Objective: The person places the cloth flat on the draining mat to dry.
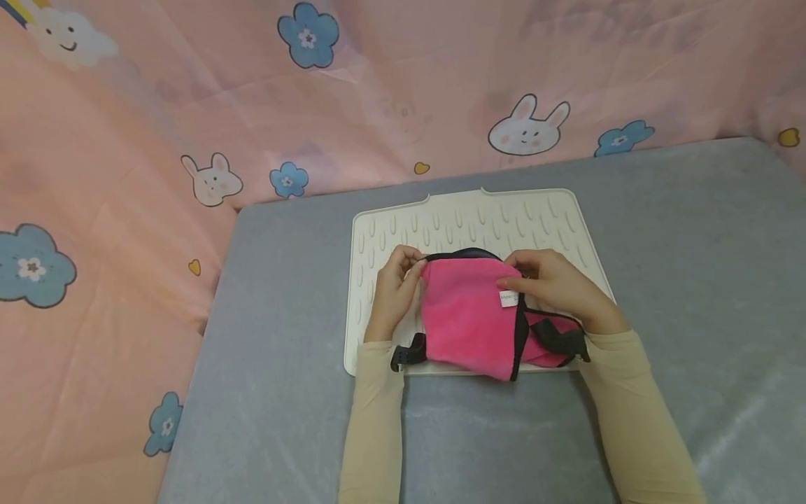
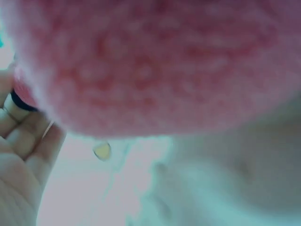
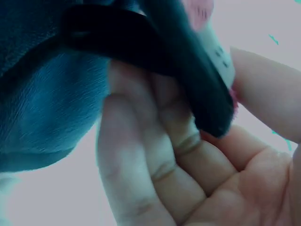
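Observation:
A bright pink fleece piece (image 1: pixel 469 315) with black edging and a small white label (image 1: pixel 508 299) is held up over a cream mat; its exact kind cannot be told. My left hand (image 1: pixel 397 287) pinches its upper left corner between thumb and fingers. The right hand (image 1: pixel 557 283) grips the upper right edge, thumb in front beside the label. Lower right, a second pink flap (image 1: pixel 541 357) with black edging hangs behind. In the right wrist view, the dark inner side (image 3: pixel 51 103) and a black trim band (image 3: pixel 202 89) show, with my fingers behind the band.
The cream mat (image 1: pixel 371 336) with raised oval ridges lies on a grey cloth-covered table (image 1: pixel 283 392). A pink curtain (image 1: pixel 390 112) printed with rabbits and blue flowers hangs behind the table and along its left. Black wrist gear (image 1: pixel 409 353) sits at the left cuff.

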### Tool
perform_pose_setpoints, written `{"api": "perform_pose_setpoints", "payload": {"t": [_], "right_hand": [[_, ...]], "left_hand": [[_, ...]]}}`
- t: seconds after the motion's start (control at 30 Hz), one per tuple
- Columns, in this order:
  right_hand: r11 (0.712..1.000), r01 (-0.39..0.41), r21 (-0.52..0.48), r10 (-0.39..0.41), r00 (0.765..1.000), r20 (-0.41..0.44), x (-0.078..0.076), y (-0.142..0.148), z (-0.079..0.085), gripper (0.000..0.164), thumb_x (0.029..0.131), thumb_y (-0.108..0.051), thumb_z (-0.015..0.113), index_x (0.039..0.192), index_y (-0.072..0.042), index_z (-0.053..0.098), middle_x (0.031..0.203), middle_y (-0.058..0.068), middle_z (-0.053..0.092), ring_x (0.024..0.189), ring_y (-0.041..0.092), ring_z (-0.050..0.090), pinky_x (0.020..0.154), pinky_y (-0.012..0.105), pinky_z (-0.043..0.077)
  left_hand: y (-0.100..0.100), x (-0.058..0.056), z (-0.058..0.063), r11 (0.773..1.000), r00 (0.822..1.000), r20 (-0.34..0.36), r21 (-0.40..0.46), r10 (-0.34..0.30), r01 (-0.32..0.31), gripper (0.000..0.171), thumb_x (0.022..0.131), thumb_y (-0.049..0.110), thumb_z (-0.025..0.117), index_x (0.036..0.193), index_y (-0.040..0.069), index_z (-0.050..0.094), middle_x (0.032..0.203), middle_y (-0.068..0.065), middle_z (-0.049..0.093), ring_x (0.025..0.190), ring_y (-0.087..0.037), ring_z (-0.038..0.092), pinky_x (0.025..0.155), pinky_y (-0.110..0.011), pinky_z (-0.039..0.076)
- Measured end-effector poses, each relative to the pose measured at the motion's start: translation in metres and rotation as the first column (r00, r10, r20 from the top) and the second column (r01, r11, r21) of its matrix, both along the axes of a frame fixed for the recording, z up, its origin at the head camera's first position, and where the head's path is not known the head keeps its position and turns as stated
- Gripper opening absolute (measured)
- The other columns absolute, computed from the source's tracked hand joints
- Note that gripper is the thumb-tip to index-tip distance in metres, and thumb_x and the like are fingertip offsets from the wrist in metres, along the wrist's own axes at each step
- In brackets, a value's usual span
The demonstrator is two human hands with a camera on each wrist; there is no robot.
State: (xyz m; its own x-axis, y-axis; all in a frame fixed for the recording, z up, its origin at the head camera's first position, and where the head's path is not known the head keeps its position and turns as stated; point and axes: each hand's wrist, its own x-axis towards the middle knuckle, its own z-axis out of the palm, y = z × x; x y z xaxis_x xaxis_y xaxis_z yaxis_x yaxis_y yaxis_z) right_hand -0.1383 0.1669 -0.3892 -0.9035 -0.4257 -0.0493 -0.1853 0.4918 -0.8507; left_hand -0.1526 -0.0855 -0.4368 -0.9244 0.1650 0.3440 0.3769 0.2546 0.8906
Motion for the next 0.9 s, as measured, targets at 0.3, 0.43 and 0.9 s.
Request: {"api": "perform_pose_setpoints", "payload": {"t": [0.3,0.43,0.9], "right_hand": [[0.994,0.069,-0.080,-0.071,0.997,-0.019,0.002,0.004,0.005,0.010,0.092,-0.012,0.063,0.091,-0.002,0.062,0.081,0.005,0.060,0.073,0.014,0.054,0.065,0.023,0.045],[0.991,0.110,-0.081,-0.112,0.993,-0.021,0.002,0.006,0.006,0.012,0.093,-0.013,0.061,0.092,-0.001,0.061,0.081,0.006,0.059,0.073,0.013,0.055,0.065,0.022,0.045],[0.911,0.299,-0.284,-0.333,0.939,-0.081,0.000,0.012,0.002,0.017,0.094,-0.009,0.058,0.100,0.007,0.058,0.081,-0.007,0.055,0.070,0.009,0.049,0.059,0.016,0.043]], "left_hand": [[0.000,0.002,0.008,0.993,0.998,0.014,0.101,-0.063,0.061,0.009,0.095,0.000,0.053,0.097,-0.008,0.051,0.077,-0.010,0.057,0.074,-0.008,0.053,0.076,-0.024,0.045],[-0.001,0.002,0.007,0.999,0.999,-0.019,-0.013,-0.035,0.035,0.009,0.095,0.005,0.054,0.097,-0.004,0.053,0.077,-0.013,0.061,0.064,-0.009,0.052,0.062,-0.021,0.045],[-0.017,0.006,0.011,0.947,0.928,0.329,-0.206,-0.172,0.248,0.018,0.087,0.026,0.069,0.080,0.009,0.068,0.065,0.005,0.057,0.065,-0.008,0.048,0.063,-0.022,0.040]]}}
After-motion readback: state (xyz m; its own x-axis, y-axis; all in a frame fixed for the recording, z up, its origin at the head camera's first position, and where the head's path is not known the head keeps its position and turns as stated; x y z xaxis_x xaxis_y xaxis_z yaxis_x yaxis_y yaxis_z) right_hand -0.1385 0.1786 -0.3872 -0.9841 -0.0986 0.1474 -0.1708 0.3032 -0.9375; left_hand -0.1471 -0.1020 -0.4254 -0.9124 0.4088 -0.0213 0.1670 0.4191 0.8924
